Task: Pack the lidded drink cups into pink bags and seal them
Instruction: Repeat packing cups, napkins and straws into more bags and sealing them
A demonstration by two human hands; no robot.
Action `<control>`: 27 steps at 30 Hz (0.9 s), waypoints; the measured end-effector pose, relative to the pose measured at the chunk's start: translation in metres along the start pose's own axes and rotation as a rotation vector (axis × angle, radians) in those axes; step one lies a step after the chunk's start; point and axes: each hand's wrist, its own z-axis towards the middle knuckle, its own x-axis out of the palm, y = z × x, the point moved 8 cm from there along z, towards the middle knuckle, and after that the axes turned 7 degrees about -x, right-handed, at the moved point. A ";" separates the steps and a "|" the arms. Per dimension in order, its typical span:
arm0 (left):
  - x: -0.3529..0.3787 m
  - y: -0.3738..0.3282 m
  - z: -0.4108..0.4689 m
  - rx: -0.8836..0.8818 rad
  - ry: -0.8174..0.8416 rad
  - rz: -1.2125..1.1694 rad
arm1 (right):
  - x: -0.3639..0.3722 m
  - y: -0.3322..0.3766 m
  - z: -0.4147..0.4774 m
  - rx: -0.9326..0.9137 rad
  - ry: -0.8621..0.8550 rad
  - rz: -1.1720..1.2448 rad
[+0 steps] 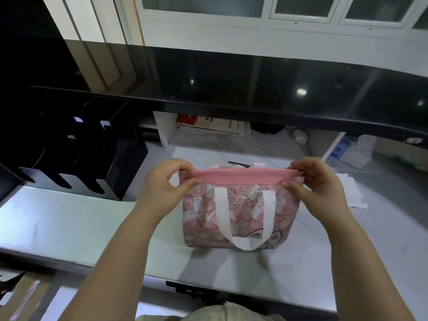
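On grey worktop point(69, 218) beneath black counter, soft pink banknote-print fabric bag point(240, 214) with white loop handles stands upright; left hand point(166, 184) and right hand point(317, 181) pinch its folded plain-pink top band's ends, judged light, pliable, best held there.

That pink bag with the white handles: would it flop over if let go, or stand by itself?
Probably soft: the pink bag bulges sideways and its white handle hangs limp. Likely stands alone on its broad base. Left hand and right hand pinch its folded top, suggesting thin material.
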 end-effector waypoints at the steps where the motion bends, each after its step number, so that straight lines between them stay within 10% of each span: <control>1: 0.001 0.004 0.001 -0.052 -0.005 -0.002 | 0.001 -0.002 0.000 0.023 -0.014 -0.021; 9: 0.004 -0.005 -0.002 0.133 -0.178 0.276 | -0.001 -0.002 0.002 0.124 -0.094 -0.180; 15: 0.035 -0.038 0.005 0.238 -0.047 0.449 | 0.046 0.044 0.007 -0.331 0.071 -0.809; 27: 0.075 -0.057 0.009 0.241 0.000 0.494 | 0.089 0.049 0.009 -0.401 0.142 -0.753</control>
